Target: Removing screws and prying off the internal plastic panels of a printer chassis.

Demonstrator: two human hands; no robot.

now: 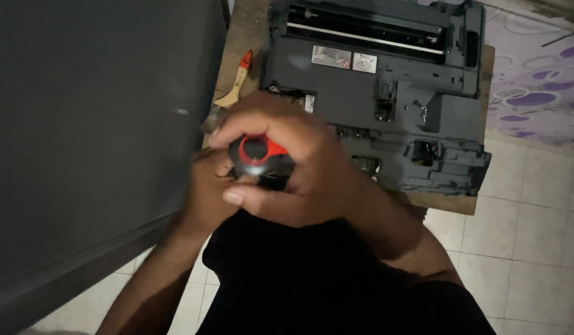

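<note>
Screwdriver handle (257, 151), red and black, being clenched by right hand (287, 158), left hand (207, 186) closing underneath for steadiness, near dismantled printer (386, 99).

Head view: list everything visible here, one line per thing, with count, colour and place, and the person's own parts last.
Opened printer chassis: one, dark grey, on the wooden table, upper centre.
Wooden table: one, brown, under the chassis.
Paintbrush: one, pale wooden handle with red tip, on the table left of the chassis.
Large panel: one, dark grey, filling the left side.
Patterned cloth: one, white and purple, upper right.
Floor tiles: pale, lower right.
Screwdriver handle: one, red and black, gripped by both hands.
Left hand: on the handle, lower.
Right hand: wrapped over the handle.
</note>
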